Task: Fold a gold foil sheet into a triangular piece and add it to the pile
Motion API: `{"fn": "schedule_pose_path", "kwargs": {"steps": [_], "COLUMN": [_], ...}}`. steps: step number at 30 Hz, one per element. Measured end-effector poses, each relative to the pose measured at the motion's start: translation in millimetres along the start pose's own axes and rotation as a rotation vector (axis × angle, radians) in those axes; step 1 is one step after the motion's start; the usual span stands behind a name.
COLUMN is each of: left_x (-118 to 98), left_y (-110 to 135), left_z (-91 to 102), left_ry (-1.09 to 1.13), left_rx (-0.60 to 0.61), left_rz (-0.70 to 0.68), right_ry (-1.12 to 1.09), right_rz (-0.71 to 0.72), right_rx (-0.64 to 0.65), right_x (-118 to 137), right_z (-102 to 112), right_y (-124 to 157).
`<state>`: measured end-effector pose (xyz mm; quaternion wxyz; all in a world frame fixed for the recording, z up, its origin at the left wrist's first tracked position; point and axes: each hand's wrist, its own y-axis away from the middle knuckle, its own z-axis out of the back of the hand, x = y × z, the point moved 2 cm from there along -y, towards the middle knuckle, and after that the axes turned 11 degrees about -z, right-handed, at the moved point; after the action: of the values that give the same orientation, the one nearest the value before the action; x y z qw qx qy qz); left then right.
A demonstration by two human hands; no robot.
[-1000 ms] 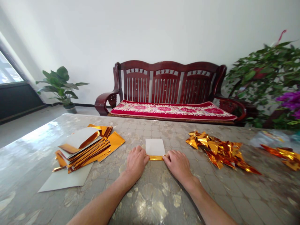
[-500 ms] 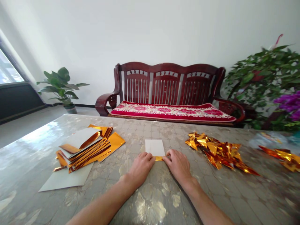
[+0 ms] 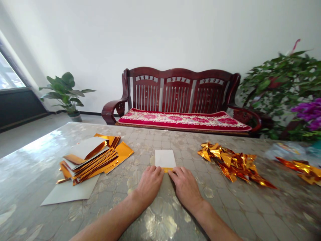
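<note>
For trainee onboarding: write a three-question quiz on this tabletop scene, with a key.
1. True or false: a gold foil strip shows at the lower edge of the white sheet, between the left hand and the right hand.
2. Which lies to the right of the hands? A) a heap of crumpled gold foil; B) a pair of scissors; C) a teapot.
3. On which side of the hands is the stack of gold-edged sheets?

Key: 1 true; 2 A; 3 left.
</note>
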<state>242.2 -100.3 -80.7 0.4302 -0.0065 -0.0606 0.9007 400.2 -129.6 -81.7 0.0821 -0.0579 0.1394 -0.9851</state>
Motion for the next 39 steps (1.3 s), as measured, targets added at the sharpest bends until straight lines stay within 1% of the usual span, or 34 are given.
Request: {"fn": "schedule_pose_path", "kwargs": {"steps": [5,10,13,17,21,25,29,33,39], "left_x": [2,1,-5,-19,-31,-36,-34,-31,-29], "left_y": [8,10,10,10,7,3,2,3,0], "left_z": [-2.2,-1.0,0.5,2.4,3.7,2.4,-1.4,-3.1,-6.5], "left_ry": [-0.072,-0.118,-0.105,-0.049,0.009,0.042,0.098,0.212,0.402], "left_rx": [0.024,0.019,0.013,-0.018,-0.016,-0.004,-0.023,-0.055,-0.149], "left_rz": [0.052,0.036,0.023,0.012,-0.008,-0.035,-0.03,0.006,0.029], "right_ry": [0.052,0.033,-0.027,-0.108,-0.101,-0.139,-0.244,-0.325,-0.413], "right_rz": [-0.06,-0.118,-0.184,-0.289,-0.342,-0.368,-0.402,-0.432,-0.466], "right_rx": [-0.007,-0.016,-0.042,-0.101,-0.106,-0.09,-0.069,-0.026,0.014], "right_x": [-13,-26,-36,-45,-38,-29,-26,-24,-16], "right_z": [5,6,3,1,0,-6,-10,-8,-6], "right_y": [4,4,1,-3,-8,-18,-22,-21,-20]}}
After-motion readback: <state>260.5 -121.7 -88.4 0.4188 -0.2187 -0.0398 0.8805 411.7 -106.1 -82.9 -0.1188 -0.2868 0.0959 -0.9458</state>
